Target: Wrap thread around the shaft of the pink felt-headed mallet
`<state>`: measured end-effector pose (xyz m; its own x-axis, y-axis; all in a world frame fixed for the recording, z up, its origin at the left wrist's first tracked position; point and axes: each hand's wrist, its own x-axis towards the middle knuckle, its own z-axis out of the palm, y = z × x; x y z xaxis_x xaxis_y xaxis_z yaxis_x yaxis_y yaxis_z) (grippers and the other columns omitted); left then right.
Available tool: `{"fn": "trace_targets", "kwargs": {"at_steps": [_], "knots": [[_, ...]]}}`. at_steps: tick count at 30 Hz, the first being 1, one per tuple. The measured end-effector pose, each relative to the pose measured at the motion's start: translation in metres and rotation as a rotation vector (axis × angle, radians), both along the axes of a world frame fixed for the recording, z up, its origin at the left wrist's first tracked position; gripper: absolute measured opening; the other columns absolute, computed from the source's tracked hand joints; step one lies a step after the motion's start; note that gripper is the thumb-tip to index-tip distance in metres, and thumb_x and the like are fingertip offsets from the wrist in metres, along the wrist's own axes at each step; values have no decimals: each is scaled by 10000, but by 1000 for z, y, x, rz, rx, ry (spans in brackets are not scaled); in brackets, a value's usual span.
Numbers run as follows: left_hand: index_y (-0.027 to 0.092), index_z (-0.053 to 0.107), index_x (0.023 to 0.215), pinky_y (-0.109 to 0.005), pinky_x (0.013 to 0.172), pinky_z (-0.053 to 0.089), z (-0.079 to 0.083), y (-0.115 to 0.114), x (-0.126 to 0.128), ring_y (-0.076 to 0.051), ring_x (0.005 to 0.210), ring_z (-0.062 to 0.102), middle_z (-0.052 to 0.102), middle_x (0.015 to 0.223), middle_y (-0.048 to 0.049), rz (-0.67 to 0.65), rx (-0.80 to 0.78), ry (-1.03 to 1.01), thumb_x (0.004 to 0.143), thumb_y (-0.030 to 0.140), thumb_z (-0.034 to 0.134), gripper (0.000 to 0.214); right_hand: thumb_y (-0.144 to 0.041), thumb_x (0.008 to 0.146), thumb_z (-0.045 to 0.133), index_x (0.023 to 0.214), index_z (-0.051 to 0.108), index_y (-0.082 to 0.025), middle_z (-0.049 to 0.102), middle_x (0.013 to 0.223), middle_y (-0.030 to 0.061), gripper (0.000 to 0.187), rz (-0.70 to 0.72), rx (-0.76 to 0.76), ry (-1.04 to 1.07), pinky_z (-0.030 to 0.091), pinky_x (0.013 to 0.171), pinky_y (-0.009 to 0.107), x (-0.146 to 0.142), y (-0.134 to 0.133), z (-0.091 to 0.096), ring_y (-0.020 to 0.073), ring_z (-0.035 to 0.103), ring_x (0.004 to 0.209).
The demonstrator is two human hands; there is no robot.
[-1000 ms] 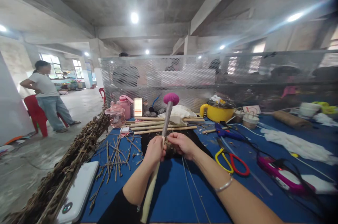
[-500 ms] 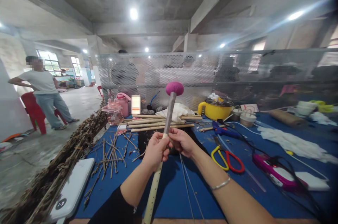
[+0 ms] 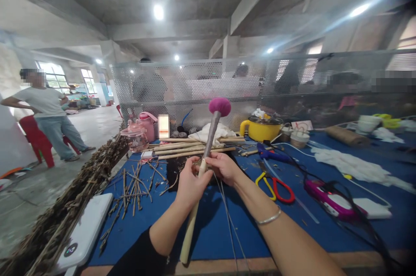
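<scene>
A pale wooden stick (image 3: 194, 219) stands tilted in front of me, its upper part wrapped in grey (image 3: 212, 135) and topped by a fuzzy magenta ball (image 3: 220, 106). My left hand (image 3: 191, 180) is closed round the stick just below the wrap, thumb along its side. At the wrap's lower end, the fingers of my right hand (image 3: 224, 167) are pinched against the stick; their tips are partly hidden behind it. Thin grey wires (image 3: 229, 219) hang from beneath my right hand to the table's front edge. A small hole shows in the stick near my fingers.
On the blue table (image 3: 156, 232) lie scattered twigs (image 3: 133, 189), several wooden sticks (image 3: 182, 150), scissors (image 3: 276, 189), a blue glue gun (image 3: 276, 154) and a white power bank (image 3: 84, 228). A yellow pot (image 3: 263, 129) stands before a perforated metal screen (image 3: 195, 89). A person (image 3: 42, 102) stands at left.
The stick has turned in my hands, so its row of holes no longer faces me, and its lower end has come up into view. My left fingers have loosened and shifted. The view has panned slightly right.
</scene>
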<state>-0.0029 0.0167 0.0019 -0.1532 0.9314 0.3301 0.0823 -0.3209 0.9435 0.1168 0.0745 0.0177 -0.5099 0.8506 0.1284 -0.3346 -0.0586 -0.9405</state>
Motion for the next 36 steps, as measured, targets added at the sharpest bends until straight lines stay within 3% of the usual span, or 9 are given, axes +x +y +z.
{"fn": "trace_targets", "kwargs": {"at_steps": [3,9,12,16,20,25,28,33,36], "knots": [[164,560,947,-161,368,365,2,0,0,-56,386,473,581,601,26,12,-11,20,662,266,645,314,-277,658,688,782,586,-112,581,596,3,230,14,14,-5,361,439,179,0,2,-3,76,503,467],[144,525,960,-177,322,344,6,-4,4,-77,340,465,556,521,40,-93,-72,-205,678,333,630,356,-333,721,640,880,600,-126,338,401,-92,264,92,71,-16,111,310,162,5,3,-3,14,182,308],[147,479,946,-184,331,364,5,-6,7,-75,357,493,623,660,-6,-197,-77,-325,684,369,615,369,-332,722,642,920,592,-139,421,458,-65,281,139,16,15,109,316,141,6,2,-4,15,253,331],[148,454,906,-187,332,355,-1,-2,8,-80,352,492,625,664,-19,-271,-131,-384,709,394,560,333,-302,698,666,796,580,-121,522,565,-18,223,125,24,37,241,339,135,3,5,-10,31,400,388],[156,475,884,-176,362,353,-12,5,8,-76,387,496,584,629,4,-149,-171,-191,760,406,499,279,-313,680,668,721,564,-110,555,546,2,232,83,50,-32,344,380,183,-1,13,-20,73,467,396],[158,471,973,-217,543,436,-21,7,9,-97,564,553,598,796,-40,65,2,95,773,344,516,277,-316,643,685,747,576,-118,603,601,25,249,26,23,-107,431,514,248,-3,17,-25,132,553,516],[158,455,1031,-243,644,440,-13,11,8,-133,683,581,610,886,-77,137,19,288,753,283,539,316,-334,624,694,719,576,-124,606,605,23,260,-25,38,-127,434,563,265,-1,19,-25,140,558,544],[166,517,927,-313,659,419,7,21,6,-248,748,611,635,788,-111,163,-64,854,710,333,562,277,-368,606,692,674,585,-109,595,582,23,288,-119,97,-181,374,511,232,6,28,-27,117,513,512],[164,541,889,-308,637,408,5,26,6,-261,741,616,641,768,-121,221,-49,890,712,346,550,254,-377,607,686,649,572,-117,584,565,15,286,-144,111,-198,362,498,229,6,31,-30,114,503,501]]}}
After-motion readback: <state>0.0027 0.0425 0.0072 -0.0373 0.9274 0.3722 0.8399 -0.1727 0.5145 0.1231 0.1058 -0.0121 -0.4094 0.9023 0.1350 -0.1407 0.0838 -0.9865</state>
